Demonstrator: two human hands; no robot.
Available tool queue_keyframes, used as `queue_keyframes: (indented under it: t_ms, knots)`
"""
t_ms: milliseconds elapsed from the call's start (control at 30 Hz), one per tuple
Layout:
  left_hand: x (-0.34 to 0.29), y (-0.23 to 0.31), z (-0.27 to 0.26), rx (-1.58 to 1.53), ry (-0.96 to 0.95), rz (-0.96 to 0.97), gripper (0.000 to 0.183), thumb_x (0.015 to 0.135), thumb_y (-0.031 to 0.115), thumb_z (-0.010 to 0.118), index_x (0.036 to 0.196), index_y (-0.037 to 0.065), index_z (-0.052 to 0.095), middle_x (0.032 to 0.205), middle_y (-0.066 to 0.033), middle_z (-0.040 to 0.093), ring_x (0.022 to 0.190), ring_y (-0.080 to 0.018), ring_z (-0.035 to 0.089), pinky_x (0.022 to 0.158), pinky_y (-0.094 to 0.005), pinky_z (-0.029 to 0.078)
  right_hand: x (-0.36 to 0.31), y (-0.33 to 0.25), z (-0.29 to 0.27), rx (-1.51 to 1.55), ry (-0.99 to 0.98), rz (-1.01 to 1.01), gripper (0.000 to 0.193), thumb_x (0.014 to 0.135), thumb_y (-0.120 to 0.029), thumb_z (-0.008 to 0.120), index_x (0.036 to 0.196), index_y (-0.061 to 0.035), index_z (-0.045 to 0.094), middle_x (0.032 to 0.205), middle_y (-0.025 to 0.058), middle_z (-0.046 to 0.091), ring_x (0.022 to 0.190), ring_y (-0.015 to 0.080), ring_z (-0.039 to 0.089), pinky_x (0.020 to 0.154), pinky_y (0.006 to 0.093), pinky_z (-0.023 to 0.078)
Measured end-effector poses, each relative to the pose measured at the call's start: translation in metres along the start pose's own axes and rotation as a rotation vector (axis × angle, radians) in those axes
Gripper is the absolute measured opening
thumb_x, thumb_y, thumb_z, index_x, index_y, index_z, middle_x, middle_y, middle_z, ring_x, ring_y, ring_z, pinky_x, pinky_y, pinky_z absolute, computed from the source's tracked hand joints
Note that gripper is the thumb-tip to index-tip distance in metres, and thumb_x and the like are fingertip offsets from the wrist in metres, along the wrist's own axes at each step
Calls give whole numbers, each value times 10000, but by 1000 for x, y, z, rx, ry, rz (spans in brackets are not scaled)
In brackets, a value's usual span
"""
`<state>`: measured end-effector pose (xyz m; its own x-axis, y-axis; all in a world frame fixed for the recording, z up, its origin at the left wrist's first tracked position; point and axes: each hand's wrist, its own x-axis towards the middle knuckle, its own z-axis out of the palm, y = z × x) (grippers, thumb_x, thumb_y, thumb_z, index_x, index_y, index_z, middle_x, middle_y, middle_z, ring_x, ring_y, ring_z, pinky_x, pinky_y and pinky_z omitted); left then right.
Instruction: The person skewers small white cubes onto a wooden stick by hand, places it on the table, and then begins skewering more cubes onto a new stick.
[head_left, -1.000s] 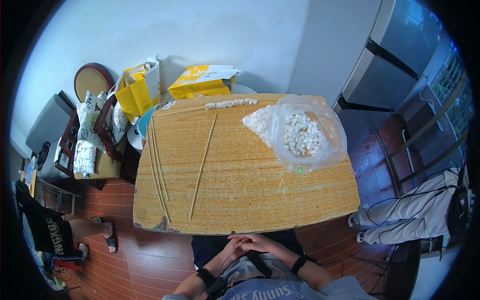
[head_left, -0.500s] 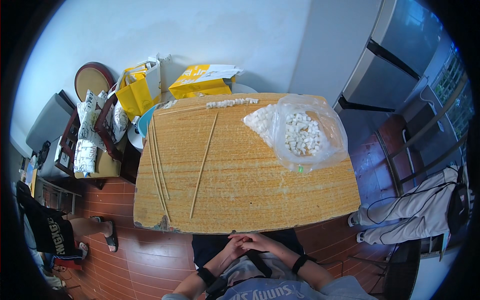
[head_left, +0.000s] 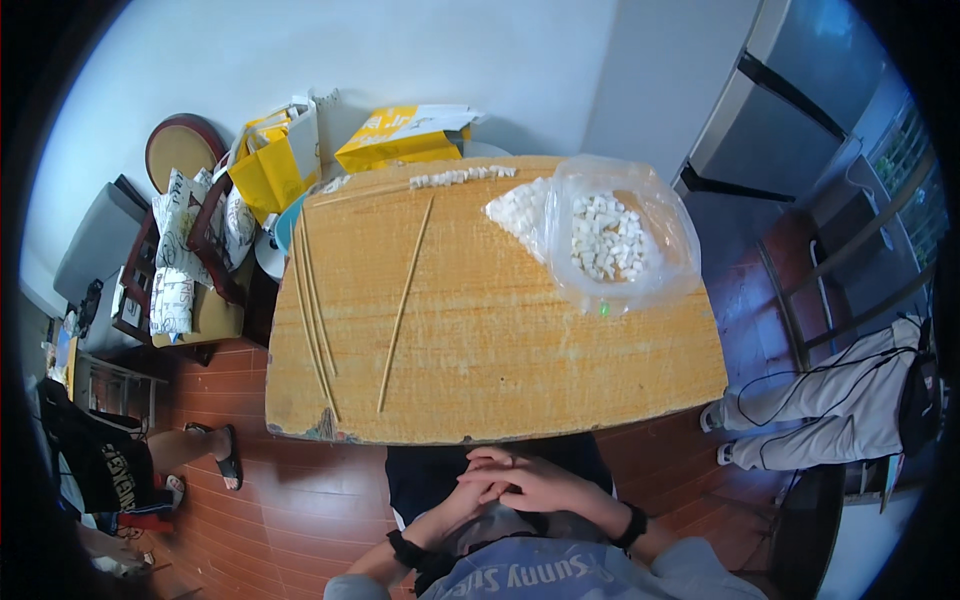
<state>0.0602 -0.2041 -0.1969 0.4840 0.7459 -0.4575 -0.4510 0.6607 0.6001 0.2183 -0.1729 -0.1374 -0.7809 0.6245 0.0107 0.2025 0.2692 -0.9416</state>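
My left hand (head_left: 462, 500) and my right hand (head_left: 540, 484) rest together at my lap, below the near edge of the wooden table (head_left: 520, 370). The right lies across the left, its fingers stretched out; part of the left's fingers is hidden. Neither hand holds a thing. Thin wooden sticks (head_left: 406, 305) lie on the table's left half and middle. Along the far edge is another stick with small white pieces (head_left: 460, 177) in a row on it. At the far right stands an open clear plastic bag (head_left: 665, 262) with many white chunks (head_left: 608, 240) inside; more show through its left side.
Yellow and white paper bags (head_left: 275, 170) stand beyond the table near the wall. A chair with cushions (head_left: 178, 265) is at the left. One person's leg (head_left: 190, 455) shows at left, another person's light trousers (head_left: 840, 400) at right, near a grey refrigerator (head_left: 770, 130).
The view has tilted, so the table sits higher in the picture. My hands have shifted slightly, the right hand's fingers now more spread over the left. Things on the table have not moved.
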Motion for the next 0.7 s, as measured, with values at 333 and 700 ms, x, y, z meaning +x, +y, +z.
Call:
queue_keyframes:
  t_ms: [333,700]
  knots:
    - [-40,76,90,219,-339,429,237,917,284,533,908,50,563,673,-8,539,523,-59,481,441,-199,334,14,-109,-43,-303,188,-399,459,699,-10,610,1137,-145,594,1067,80,583,766,207,584,691,357,449]
    - [-33,136,101,520,-516,486,336,926,315,503,791,14,569,606,-19,495,498,-107,497,446,-230,375,23,-127,-65,-655,365,-448,453,712,-78,619,1124,-263,633,1395,168,360,795,164,582,679,292,485]
